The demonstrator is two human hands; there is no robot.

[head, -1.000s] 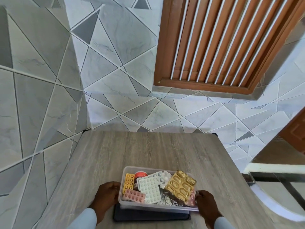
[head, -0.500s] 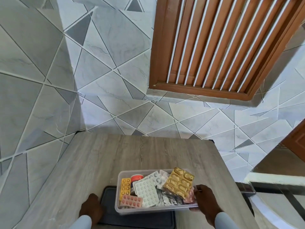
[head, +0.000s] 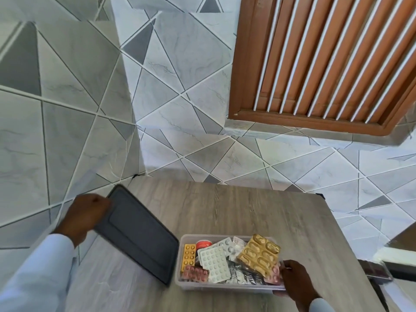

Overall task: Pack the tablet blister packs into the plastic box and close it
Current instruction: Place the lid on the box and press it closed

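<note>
Lifted from under the box (head: 227, 287), lid (head: 139, 242) now left, in left hand (head: 86, 216).

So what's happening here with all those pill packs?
A person is packing medicine at a wooden table. The clear plastic box is already full of blister packs, a gold one on top. The right hand grips the box's right end, while the left hand holds the dark lid up, tilted, beside the box. The box is not yet closed.

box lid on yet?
Off. The left hand holds the dark lid tilted beside the plastic box, whose blister packs lie uncovered.
</note>
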